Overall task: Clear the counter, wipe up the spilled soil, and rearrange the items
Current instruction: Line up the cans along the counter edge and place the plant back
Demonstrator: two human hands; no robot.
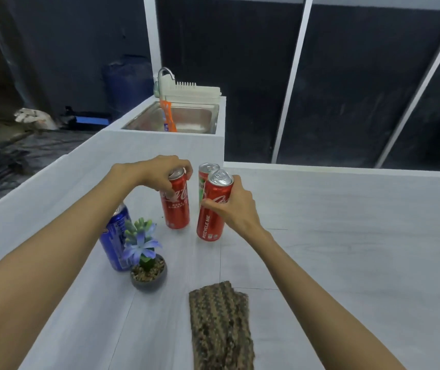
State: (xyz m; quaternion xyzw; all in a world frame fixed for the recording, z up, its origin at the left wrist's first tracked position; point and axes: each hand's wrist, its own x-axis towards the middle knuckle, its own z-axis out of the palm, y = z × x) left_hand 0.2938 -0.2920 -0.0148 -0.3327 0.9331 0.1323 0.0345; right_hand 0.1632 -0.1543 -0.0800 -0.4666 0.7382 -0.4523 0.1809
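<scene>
While both arms reach over the white counter (347,249), the left hand (160,172) grips an upright red cola can (176,209) from above, fingers curled round its top. Noted: the right hand (236,209) wraps the side of a second red can (212,220), which is slightly tilted; base contact with the counter cannot be told. Just behind stands a red-and-green can (204,173). Nearer, at left: a blue can (114,244), with a potted plant (147,268) just beside it. Folded brown knitted cloth (220,324) lies nearest. Sink (189,117) beyond.

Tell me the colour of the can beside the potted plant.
The can is blue with white markings; the head view shows it.
</scene>
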